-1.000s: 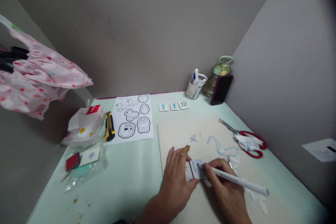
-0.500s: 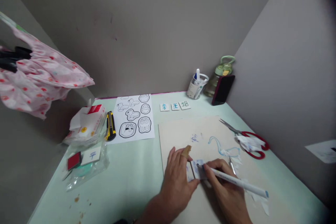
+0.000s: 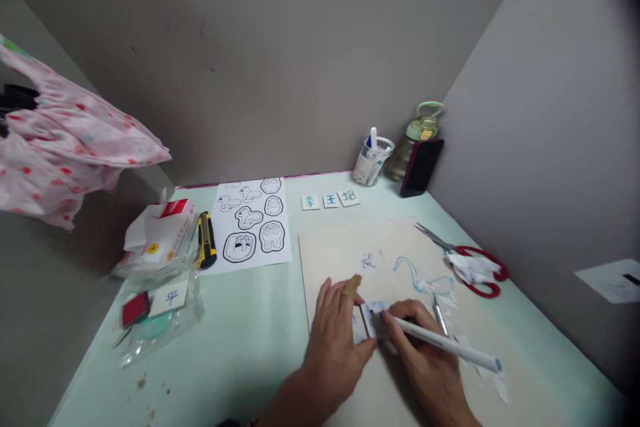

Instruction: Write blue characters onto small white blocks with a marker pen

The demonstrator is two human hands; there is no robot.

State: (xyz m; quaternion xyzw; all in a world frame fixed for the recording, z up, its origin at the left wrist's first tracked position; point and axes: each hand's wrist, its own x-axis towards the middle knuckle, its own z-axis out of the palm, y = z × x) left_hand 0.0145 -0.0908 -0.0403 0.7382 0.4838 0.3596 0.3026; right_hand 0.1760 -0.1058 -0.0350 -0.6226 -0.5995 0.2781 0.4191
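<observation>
My left hand (image 3: 336, 330) lies on the beige board (image 3: 330, 247), a tan bandage round one finger. Its fingers are spread and press beside a small white tile (image 3: 375, 317) with bluish marks; a second marked tile (image 3: 357, 325) is partly hidden under them. In my right hand (image 3: 425, 353) is a white marker (image 3: 447, 343) with a blue end, its tip at the right tile. A silver craft knife (image 3: 439, 315) lies just beyond that hand, near paper scraps.
Red scissors (image 3: 483, 270) lie at the right. Behind stand a pen cup (image 3: 370, 165), a green bottle (image 3: 400, 153) and a phone (image 3: 423, 168). Three lettered tiles (image 3: 331, 201), a drawing sheet (image 3: 255, 227), a yellow cutter (image 3: 206, 240) and a tissue pack (image 3: 160, 237) are further left.
The whole view has shifted slightly. My right hand and the marker remain at the tile, and my left hand stays against the tiles.
</observation>
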